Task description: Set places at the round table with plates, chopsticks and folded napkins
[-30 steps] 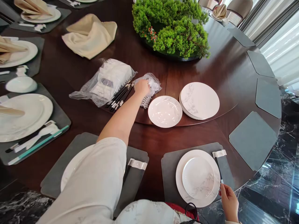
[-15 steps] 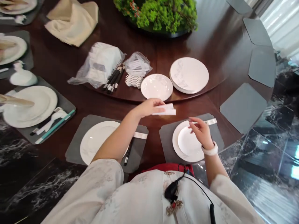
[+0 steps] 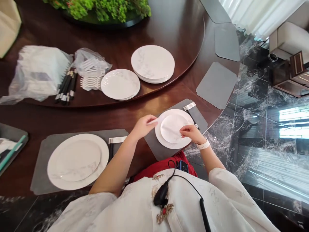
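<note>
My left hand point(image 3: 143, 126) is closed on a thin, flat white strip point(image 3: 153, 121), held nearly edge-on at the left rim of a white dinner plate point(image 3: 159, 137). On that plate lies a smaller white plate point(image 3: 170, 129). Above the small plate's right side is my right hand point(image 3: 190, 132), thumb and fingers pinched together; whatever may be between them is too small to make out. Black chopsticks point(image 3: 192, 116) lie right of the plates, one end on a white rest point(image 3: 189, 106). A grey placemat point(image 3: 154, 149) is beneath this setting.
Stacked small plates point(image 3: 120, 84) and large plates point(image 3: 153, 62) stand on the turntable. Beside them are wavy white pieces point(image 3: 90, 83), bundled chopsticks point(image 3: 67, 86) and a plastic bag point(image 3: 40, 72). Another plate setting point(image 3: 54, 169) lies left; the green centrepiece point(image 3: 106, 11) is behind.
The view has turned right. My left hand has brought the white strip from near the turntable edge to the plate. My right hand's spread fingers have drawn together over the small plate.
</note>
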The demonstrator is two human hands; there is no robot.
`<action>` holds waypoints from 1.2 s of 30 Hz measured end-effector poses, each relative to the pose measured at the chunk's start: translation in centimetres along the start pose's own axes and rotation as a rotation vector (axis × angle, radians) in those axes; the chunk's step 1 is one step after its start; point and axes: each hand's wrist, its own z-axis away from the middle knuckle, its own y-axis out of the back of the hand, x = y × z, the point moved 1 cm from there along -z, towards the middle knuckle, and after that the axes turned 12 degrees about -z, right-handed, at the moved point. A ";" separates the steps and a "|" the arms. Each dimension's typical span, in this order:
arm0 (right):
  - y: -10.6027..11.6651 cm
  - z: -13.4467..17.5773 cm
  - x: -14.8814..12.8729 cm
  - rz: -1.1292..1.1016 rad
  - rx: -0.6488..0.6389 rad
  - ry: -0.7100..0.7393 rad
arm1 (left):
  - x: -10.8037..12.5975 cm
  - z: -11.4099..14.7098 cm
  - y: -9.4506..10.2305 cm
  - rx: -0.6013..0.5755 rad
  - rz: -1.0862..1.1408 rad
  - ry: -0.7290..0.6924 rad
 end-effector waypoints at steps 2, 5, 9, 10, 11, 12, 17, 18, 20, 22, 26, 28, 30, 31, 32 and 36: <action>4.3 0.0 0.8 -0.038 0.252 0.089 | -1.4 1.0 0.2 0.167 0.035 0.095; 10.5 -1.0 2.0 -0.037 0.642 0.149 | -3.7 3.3 0.2 0.212 0.133 0.254; 14.6 -3.5 3.9 0.074 0.799 0.051 | -5.5 7.3 -1.5 0.180 0.194 0.380; 15.0 -4.1 4.4 0.093 0.791 0.034 | -5.7 8.2 -2.0 0.176 0.205 0.404; 15.2 -4.5 4.8 0.110 0.780 0.026 | -5.8 9.0 -2.6 0.169 0.216 0.426; 15.3 -4.8 5.2 0.131 0.769 0.020 | -5.9 9.6 -3.1 0.162 0.224 0.444; 15.9 -5.8 5.8 0.233 0.709 0.025 | -5.4 11.3 -5.3 0.117 0.224 0.467; 16.1 -5.9 5.9 0.249 0.701 0.026 | -5.2 11.5 -5.5 0.110 0.225 0.461; 16.3 -6.1 5.9 0.277 0.688 0.024 | -4.8 11.6 -5.9 0.099 0.228 0.449; 16.5 -6.0 5.8 0.308 0.677 0.017 | -4.4 11.8 -6.2 0.094 0.243 0.453; 16.7 -5.1 5.2 0.402 0.652 0.000 | -3.8 12.5 -6.6 0.084 0.365 0.494; 16.7 -4.6 4.4 0.479 0.656 0.005 | -3.7 12.9 -6.6 0.082 0.493 0.507; 16.2 -4.3 3.4 0.568 0.700 0.056 | -3.9 13.2 -6.5 0.091 0.639 0.508; 15.5 -4.4 2.8 0.595 0.737 0.102 | -4.1 13.3 -6.3 0.100 0.703 0.506; 14.3 -4.5 2.4 0.597 0.772 0.153 | -4.4 13.4 -6.2 0.111 0.751 0.501; 4.7 -4.5 2.3 0.386 0.515 0.238 | -5.5 13.8 -5.3 0.244 0.623 0.378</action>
